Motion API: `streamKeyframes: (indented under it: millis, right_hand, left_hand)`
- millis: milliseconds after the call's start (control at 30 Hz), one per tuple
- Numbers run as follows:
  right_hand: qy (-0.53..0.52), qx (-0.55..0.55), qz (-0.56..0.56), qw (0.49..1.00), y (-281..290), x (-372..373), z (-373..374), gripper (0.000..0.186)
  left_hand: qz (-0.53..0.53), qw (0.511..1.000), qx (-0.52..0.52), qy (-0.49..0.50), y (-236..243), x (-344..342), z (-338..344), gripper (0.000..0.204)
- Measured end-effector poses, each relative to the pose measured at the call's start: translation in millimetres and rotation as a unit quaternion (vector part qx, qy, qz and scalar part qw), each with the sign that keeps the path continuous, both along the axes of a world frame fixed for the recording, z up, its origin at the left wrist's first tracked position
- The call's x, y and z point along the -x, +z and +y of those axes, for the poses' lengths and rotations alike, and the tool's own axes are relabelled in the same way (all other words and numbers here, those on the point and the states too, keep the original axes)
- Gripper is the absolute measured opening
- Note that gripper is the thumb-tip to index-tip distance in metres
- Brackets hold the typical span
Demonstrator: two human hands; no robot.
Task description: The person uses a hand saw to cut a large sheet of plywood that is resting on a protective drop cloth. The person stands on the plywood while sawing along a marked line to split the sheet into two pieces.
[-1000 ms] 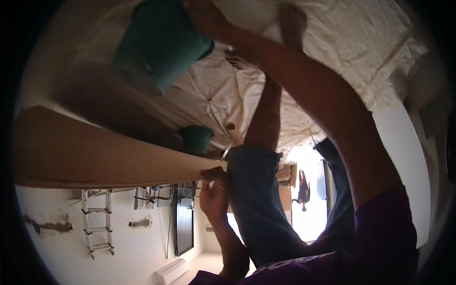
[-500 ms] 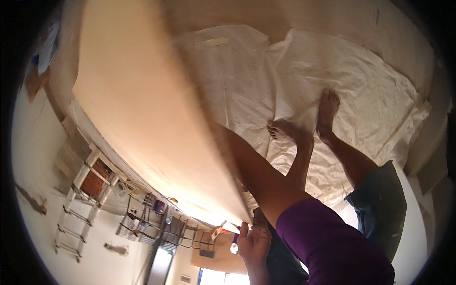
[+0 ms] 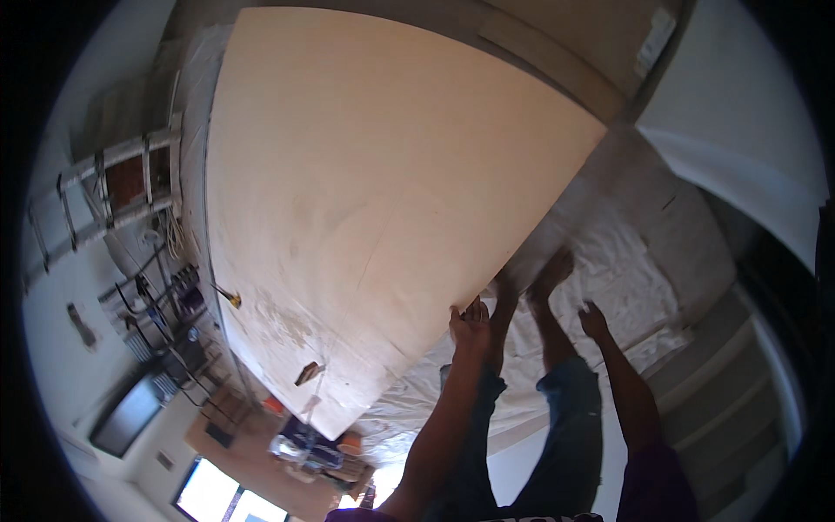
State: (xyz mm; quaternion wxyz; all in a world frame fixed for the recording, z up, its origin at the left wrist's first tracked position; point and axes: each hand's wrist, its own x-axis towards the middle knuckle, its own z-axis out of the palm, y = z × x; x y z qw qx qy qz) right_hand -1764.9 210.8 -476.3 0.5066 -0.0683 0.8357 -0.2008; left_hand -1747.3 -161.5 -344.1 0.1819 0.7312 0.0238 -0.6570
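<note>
My left hand grips the lower right edge of a large pale sheet board, which fills the upper middle of the view, its surface marked with scuffs and whitish smears. My right hand hangs apart from it at the right, beside my jeans, fingers loose and holding nothing. On the board's lower part lies a small flat tool, too small to name exactly. A yellow-handled tool sits at the board's left edge. My bare feet are beside the board on a crumpled pale dropcloth.
A ladder is at the far left, near dark metal frames and clutter. A dark panel and a bright window are at lower left. Pale steps or stacked panels line the right, below a white surface.
My right hand has left the green bucket it held, which is out of sight now. The view has swung round to show the board's broad face; my left hand remains on its edge.
</note>
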Motion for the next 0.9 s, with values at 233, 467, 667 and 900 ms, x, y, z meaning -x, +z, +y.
streamKeyframes:
  millis: [233, 467, 667, 900]
  right_hand:
    - [0.107, 0.104, 0.071, 0.986, 269, 30, 111, 0.015]
    - [0.316, -0.064, -0.164, 0.932, 433, 71, -93, 0.060]
    - [0.397, -0.025, -0.121, 0.909, 422, 91, -93, 0.057]
    - [0.510, 0.014, -0.221, 0.831, 476, 127, -163, 0.046]
  left_hand:
    - [-0.001, 0.997, -0.067, 0.035, 9, 23, 23, 0.050]
    - [0.020, 0.994, -0.110, -0.013, -8, -38, -1, 0.046]
    - [0.043, 0.993, -0.098, 0.040, 25, -83, -4, 0.051]
    - [-0.056, 0.995, -0.022, 0.083, 55, -217, -17, 0.054]
